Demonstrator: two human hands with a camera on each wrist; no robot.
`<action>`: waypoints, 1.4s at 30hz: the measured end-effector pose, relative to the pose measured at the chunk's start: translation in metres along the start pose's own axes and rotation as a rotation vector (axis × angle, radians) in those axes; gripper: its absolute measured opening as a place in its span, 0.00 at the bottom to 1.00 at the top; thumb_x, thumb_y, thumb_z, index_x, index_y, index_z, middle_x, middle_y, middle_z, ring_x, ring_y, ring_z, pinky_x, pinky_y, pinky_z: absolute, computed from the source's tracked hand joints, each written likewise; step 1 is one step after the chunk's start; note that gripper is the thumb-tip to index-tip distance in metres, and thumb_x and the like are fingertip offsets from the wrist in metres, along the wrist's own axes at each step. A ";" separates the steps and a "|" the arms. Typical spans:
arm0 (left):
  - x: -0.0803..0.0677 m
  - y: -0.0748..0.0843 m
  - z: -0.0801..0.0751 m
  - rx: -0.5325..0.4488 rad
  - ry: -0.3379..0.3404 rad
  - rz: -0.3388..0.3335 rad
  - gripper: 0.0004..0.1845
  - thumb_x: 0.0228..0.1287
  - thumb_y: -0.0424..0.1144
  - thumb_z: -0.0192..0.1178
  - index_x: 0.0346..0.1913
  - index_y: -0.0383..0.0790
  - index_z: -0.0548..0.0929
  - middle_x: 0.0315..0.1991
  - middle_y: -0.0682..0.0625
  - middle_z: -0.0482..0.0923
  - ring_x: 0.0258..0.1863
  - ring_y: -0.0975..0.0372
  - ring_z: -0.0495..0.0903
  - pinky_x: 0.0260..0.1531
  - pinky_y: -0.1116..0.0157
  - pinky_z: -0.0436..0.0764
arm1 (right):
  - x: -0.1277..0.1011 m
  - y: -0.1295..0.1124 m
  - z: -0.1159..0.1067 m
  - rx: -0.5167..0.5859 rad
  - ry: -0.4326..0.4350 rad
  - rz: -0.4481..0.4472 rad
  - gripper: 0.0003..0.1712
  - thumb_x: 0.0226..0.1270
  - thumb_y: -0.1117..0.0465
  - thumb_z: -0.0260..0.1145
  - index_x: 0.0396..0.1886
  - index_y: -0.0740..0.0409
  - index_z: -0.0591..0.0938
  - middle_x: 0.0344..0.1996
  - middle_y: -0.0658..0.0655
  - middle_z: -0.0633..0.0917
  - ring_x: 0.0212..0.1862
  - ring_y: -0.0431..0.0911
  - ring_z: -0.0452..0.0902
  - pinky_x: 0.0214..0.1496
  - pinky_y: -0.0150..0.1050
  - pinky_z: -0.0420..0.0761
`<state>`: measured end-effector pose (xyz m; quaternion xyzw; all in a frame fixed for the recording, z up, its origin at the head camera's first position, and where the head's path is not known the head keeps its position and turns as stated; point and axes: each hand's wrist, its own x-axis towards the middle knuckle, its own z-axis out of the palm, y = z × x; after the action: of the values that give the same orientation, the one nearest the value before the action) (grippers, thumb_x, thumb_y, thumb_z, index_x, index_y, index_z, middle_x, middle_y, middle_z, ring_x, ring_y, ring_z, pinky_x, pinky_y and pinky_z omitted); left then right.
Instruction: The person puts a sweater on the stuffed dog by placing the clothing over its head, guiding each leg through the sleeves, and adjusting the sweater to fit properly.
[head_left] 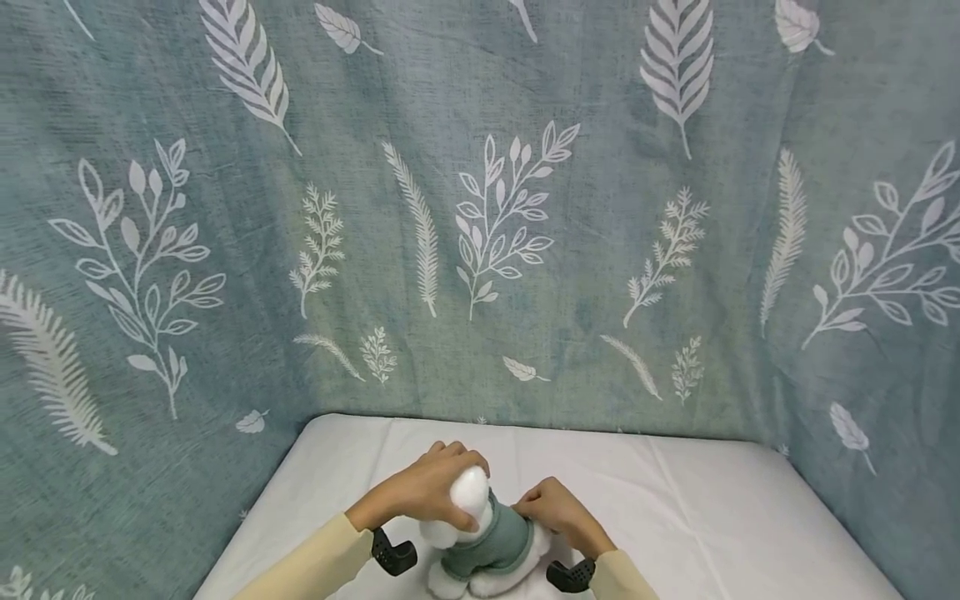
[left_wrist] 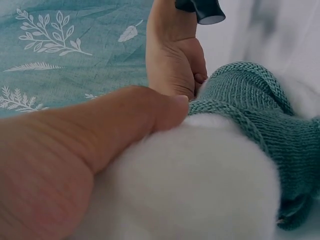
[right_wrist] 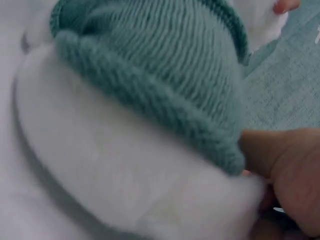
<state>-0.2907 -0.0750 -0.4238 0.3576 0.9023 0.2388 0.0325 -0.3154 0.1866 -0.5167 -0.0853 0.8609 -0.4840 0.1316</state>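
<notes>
A white plush toy (head_left: pixel 470 492) in a knitted teal sweater (head_left: pixel 498 533) lies on the white-covered surface. My left hand (head_left: pixel 438 487) grips its head, fingers over the far side and thumb across the near side; the left wrist view shows that thumb along the white fur (left_wrist: pixel 200 175). At the toy's other end my right hand (head_left: pixel 558 510) pinches the sweater's back edge with curled fingers. In the right wrist view the rolled hem (right_wrist: pixel 150 105) runs up to the right thumb (right_wrist: pixel 265 150); the fingertips there are partly hidden behind the toy.
The white sheet (head_left: pixel 720 517) covers the surface under the toy. Teal fabric (head_left: pixel 495 217) printed with white leaves hangs behind it and at both sides. A dark wrist camera (head_left: pixel 393 552) sits on the left wrist, another (head_left: pixel 570 575) on the right.
</notes>
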 end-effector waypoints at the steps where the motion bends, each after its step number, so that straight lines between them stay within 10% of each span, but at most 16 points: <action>1: 0.000 0.000 0.000 -0.003 -0.004 0.003 0.32 0.47 0.52 0.80 0.57 0.56 0.80 0.49 0.54 0.74 0.45 0.59 0.68 0.36 0.60 0.76 | 0.000 0.002 0.000 0.006 0.003 0.000 0.16 0.65 0.60 0.73 0.17 0.57 0.85 0.10 0.46 0.68 0.16 0.39 0.53 0.20 0.34 0.59; 8: 0.001 -0.008 -0.002 -0.098 -0.039 0.011 0.33 0.52 0.55 0.79 0.60 0.57 0.78 0.52 0.54 0.73 0.48 0.58 0.68 0.36 0.59 0.78 | -0.007 0.001 0.003 -0.101 0.128 -0.086 0.08 0.62 0.60 0.75 0.24 0.57 0.89 0.20 0.48 0.83 0.25 0.42 0.73 0.28 0.37 0.74; 14: 0.001 -0.032 -0.008 -0.459 -0.071 -0.061 0.23 0.75 0.58 0.59 0.66 0.54 0.76 0.60 0.53 0.75 0.60 0.55 0.74 0.54 0.52 0.78 | -0.032 -0.017 0.008 -0.299 0.291 -0.221 0.09 0.60 0.57 0.77 0.24 0.50 0.85 0.12 0.46 0.74 0.15 0.38 0.64 0.17 0.34 0.66; 21: 0.006 -0.080 0.002 -0.740 -0.045 -0.174 0.20 0.84 0.52 0.45 0.60 0.47 0.82 0.57 0.50 0.80 0.57 0.54 0.78 0.52 0.52 0.78 | -0.069 -0.038 0.021 -0.282 0.187 -0.272 0.14 0.64 0.51 0.76 0.23 0.48 0.82 0.13 0.43 0.73 0.15 0.35 0.65 0.17 0.31 0.67; 28: 0.009 -0.112 0.037 -0.851 -0.123 -0.145 0.18 0.76 0.31 0.57 0.64 0.44 0.83 0.60 0.48 0.81 0.61 0.52 0.78 0.57 0.50 0.79 | -0.085 -0.038 0.049 -0.272 0.132 -0.258 0.15 0.63 0.48 0.77 0.21 0.48 0.88 0.13 0.41 0.78 0.16 0.36 0.72 0.26 0.40 0.81; 42: 0.022 -0.103 0.055 -0.775 -0.303 -0.084 0.37 0.73 0.43 0.66 0.80 0.45 0.63 0.76 0.44 0.63 0.75 0.46 0.60 0.71 0.43 0.62 | -0.090 -0.031 0.069 -0.174 0.206 -0.228 0.15 0.60 0.50 0.79 0.28 0.58 0.91 0.16 0.42 0.81 0.18 0.35 0.73 0.23 0.32 0.77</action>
<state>-0.3593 -0.1033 -0.5164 0.3130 0.7446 0.5037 0.3065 -0.2083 0.1393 -0.5119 -0.1435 0.8932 -0.4256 -0.0209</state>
